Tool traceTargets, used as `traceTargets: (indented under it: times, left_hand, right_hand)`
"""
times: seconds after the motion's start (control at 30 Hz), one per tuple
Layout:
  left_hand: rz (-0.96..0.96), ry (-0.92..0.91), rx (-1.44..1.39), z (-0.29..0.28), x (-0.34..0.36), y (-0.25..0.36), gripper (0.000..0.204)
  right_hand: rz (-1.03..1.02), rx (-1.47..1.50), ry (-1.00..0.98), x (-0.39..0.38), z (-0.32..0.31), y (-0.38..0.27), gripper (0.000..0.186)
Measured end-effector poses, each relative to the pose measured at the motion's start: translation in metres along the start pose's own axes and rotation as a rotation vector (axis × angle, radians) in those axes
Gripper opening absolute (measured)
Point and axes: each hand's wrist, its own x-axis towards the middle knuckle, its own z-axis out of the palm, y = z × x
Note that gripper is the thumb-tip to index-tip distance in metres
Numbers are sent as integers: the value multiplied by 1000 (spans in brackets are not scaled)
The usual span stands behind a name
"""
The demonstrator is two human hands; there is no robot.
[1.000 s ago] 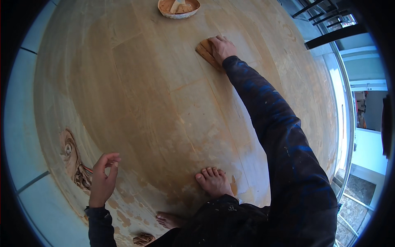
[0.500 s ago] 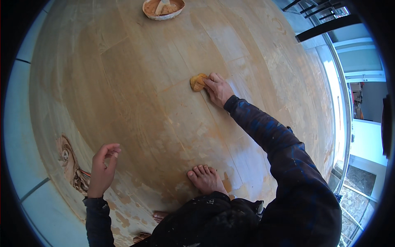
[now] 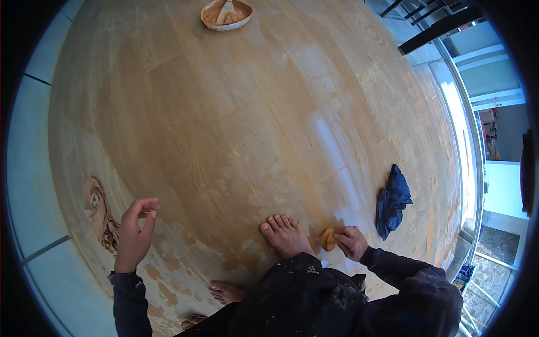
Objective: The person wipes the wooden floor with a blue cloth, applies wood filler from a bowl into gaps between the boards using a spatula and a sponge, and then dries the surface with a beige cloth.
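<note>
My right hand point(image 3: 351, 243), low on the right beside my foot, grips an orange-brown sponge point(image 3: 328, 238) against the wood-look floor point(image 3: 213, 140), which has pale orange-brown smears. My left hand point(image 3: 136, 227) hovers at the lower left with fingers loosely curved and apart, holding nothing. It is nearest to a crumpled brownish cloth point(image 3: 96, 205). A dark, crumpled plastic-looking item point(image 3: 393, 202) lies to the right of my right hand. At the top, a shallow oval bowl point(image 3: 210, 19) holds orange-brown material and a pale scraper point(image 3: 226, 11).
My bare foot point(image 3: 283, 233) is at lower middle, the other point(image 3: 224, 292) behind it. Pale blue tiles point(image 3: 36, 146) border the floor at left. Dark metal furniture legs point(image 3: 421, 39) stand at upper right; a framed glass opening point(image 3: 460, 146) runs along the right edge.
My right hand has drawn the sponge from the upper middle down toward me, beside my foot. The dark crumpled item, earlier behind my arm, now shows. My left hand has barely moved.
</note>
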Motion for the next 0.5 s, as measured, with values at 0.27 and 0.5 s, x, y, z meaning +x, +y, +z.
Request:
traceTargets:
  times: [0.27,0.5]
  left_hand:
    - [-59,-6,39,-2,-1,-12,22]
    - [-98,-10,14,-2,10,-19,22]
  right_hand:
    - [-257,-77,643,455,-105,40,42]
    - [-382,-100,597,566,-95,59,22]
